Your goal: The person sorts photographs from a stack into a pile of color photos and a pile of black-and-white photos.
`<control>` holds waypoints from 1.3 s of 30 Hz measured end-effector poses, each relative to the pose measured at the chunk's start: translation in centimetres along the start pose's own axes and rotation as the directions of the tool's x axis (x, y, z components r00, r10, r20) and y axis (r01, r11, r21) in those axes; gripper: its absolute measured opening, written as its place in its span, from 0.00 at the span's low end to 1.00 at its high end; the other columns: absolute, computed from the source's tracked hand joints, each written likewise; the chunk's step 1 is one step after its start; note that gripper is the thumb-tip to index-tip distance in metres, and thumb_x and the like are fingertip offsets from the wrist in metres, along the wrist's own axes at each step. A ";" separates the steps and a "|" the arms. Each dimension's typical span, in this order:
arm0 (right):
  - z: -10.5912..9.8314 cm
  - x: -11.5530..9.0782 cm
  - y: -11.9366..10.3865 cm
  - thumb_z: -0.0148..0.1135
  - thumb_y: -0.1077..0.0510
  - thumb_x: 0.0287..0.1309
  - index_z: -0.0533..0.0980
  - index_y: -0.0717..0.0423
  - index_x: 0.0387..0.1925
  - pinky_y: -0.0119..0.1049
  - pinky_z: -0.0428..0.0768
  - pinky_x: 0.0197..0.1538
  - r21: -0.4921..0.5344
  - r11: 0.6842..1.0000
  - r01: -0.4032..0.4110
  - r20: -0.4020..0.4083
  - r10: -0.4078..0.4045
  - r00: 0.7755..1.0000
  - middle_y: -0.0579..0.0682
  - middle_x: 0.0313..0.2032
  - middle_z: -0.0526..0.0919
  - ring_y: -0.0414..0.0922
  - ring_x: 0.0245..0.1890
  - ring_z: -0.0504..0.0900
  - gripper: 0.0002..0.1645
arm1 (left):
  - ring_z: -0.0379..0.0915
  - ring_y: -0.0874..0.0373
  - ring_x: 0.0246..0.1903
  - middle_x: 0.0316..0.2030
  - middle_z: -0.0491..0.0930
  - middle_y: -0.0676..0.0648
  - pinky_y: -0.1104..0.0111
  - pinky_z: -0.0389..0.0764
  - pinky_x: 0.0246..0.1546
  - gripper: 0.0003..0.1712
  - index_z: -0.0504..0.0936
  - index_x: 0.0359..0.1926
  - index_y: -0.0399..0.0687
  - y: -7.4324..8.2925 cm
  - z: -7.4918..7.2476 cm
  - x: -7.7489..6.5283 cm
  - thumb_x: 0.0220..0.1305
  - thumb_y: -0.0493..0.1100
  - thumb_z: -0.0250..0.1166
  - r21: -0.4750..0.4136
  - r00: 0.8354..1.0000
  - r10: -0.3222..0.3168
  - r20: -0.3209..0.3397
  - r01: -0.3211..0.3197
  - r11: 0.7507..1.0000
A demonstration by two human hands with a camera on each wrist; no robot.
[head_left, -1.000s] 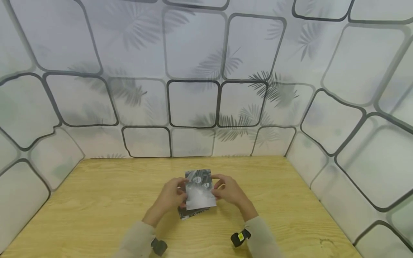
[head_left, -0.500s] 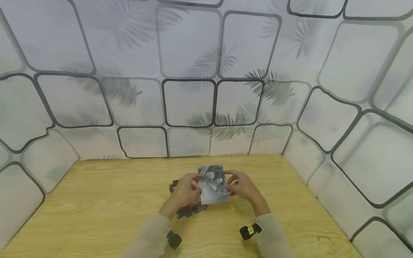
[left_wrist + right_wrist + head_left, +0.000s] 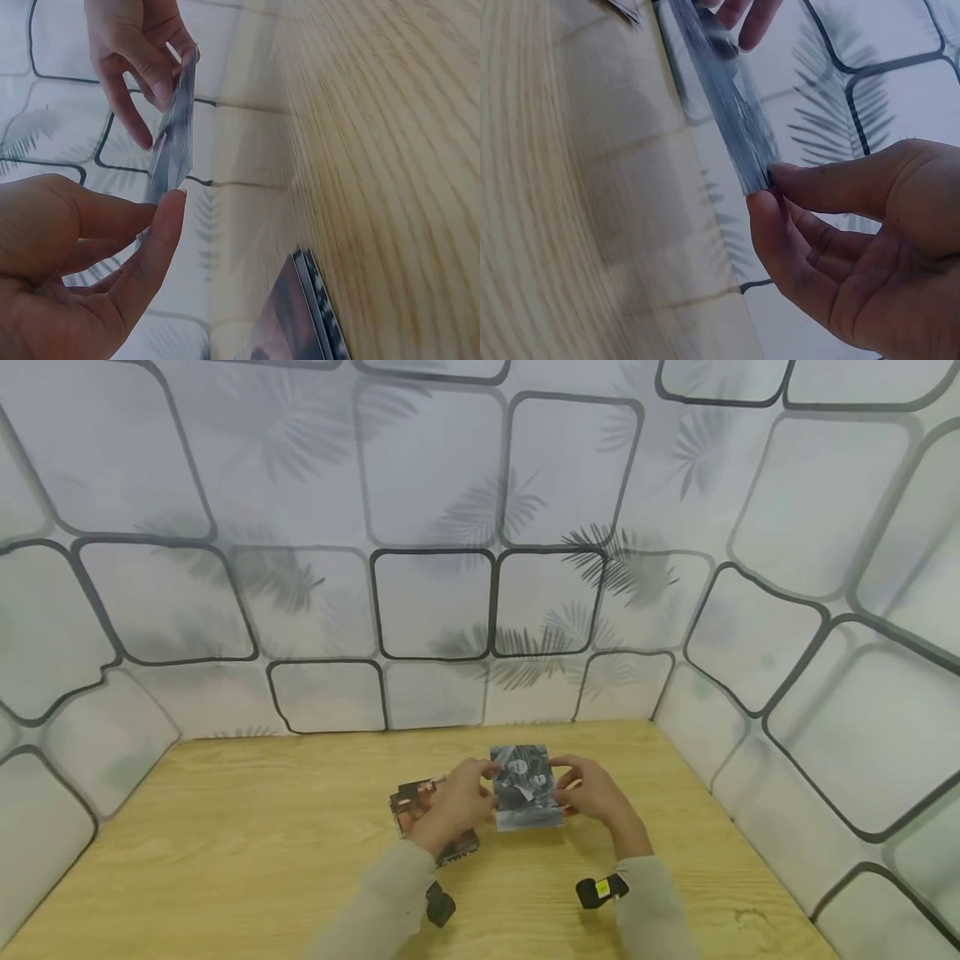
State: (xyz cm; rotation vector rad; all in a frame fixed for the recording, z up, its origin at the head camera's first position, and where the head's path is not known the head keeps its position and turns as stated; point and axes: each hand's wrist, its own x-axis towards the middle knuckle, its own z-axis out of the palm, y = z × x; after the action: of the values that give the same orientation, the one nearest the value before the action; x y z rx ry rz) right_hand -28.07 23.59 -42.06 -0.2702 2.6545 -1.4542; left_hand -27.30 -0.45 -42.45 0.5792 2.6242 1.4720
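Observation:
Both hands hold a black-and-white photo card above the table, its picture side tilted up. My left hand pinches its left edge between thumb and fingers; in the left wrist view that hand grips a lower corner. On the opposite edge, my right hand pinches the card, and the right wrist view has the thumb and fingers of this hand at its near end. Under and beside the left forearm lies a small stack of dark, reddish picture cards, partly hidden by the arm.
The light wooden table spreads around the hands. A pale patterned cloth wall rises behind it and along both sides. Each wrist wears a small dark camera, such as the right one.
Both hands have moved to the right with the photo card, away from the stack. More of the stack now shows on the left.

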 end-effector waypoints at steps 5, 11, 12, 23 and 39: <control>-0.9 -0.1 0.7 0.65 0.72 0.61 0.70 0.66 0.68 0.44 0.91 0.35 -0.010 1.000 0.007 0.006 -0.007 1.000 0.59 0.37 0.80 0.44 0.28 0.84 0.33 | 0.84 0.44 0.41 0.57 0.72 0.29 0.70 0.88 0.28 0.29 0.73 0.67 0.30 0.3 0.6 0.8 0.64 0.24 0.63 0.012 0.999 0.016 0.029 -0.016 1.000; -1.8 -0.3 1.4 0.65 0.73 0.61 0.70 0.68 0.68 0.41 0.90 0.34 -0.014 1.000 0.012 0.004 -0.012 1.000 0.60 0.37 0.80 0.45 0.28 0.84 0.33 | 0.85 0.46 0.39 0.60 0.71 0.28 0.69 0.89 0.29 0.29 0.73 0.67 0.30 0.7 1.4 1.5 0.65 0.23 0.62 -0.037 0.998 -0.001 0.057 0.003 0.999; -2.0 -0.3 1.6 0.65 0.72 0.61 0.70 0.68 0.68 0.41 0.90 0.34 -0.016 1.000 0.011 0.004 -0.011 1.000 0.60 0.37 0.80 0.45 0.28 0.84 0.33 | 0.85 0.46 0.39 0.61 0.71 0.28 0.69 0.90 0.30 0.29 0.72 0.67 0.30 0.7 1.5 1.7 0.65 0.23 0.62 -0.046 0.998 0.000 0.063 0.003 0.999; -3.9 -1.2 3.0 0.65 0.72 0.61 0.69 0.70 0.68 0.43 0.90 0.34 -0.040 0.999 -0.018 -0.016 0.017 1.000 0.60 0.37 0.79 0.45 0.30 0.83 0.33 | 0.84 0.46 0.39 0.56 0.72 0.28 0.71 0.89 0.29 0.29 0.75 0.65 0.28 1.5 3.9 3.3 0.61 0.22 0.64 -0.066 0.997 0.008 0.074 -0.003 0.998; -4.3 -1.3 4.9 0.63 0.74 0.60 0.70 0.68 0.66 0.41 0.88 0.34 -0.050 0.988 -0.148 -0.054 0.146 0.988 0.58 0.38 0.78 0.47 0.32 0.82 0.32 | 0.83 0.40 0.52 0.55 0.80 0.30 0.56 0.88 0.52 0.29 0.79 0.60 0.29 1.3 6.0 5.1 0.55 0.25 0.70 0.120 0.996 -0.010 0.088 -0.001 0.993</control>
State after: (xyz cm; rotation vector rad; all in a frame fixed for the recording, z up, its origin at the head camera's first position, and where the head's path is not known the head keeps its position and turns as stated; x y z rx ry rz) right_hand -28.01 29.98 -43.84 -0.0405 2.6910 -1.3646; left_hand -30.12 6.87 -43.99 0.6330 2.6568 1.2636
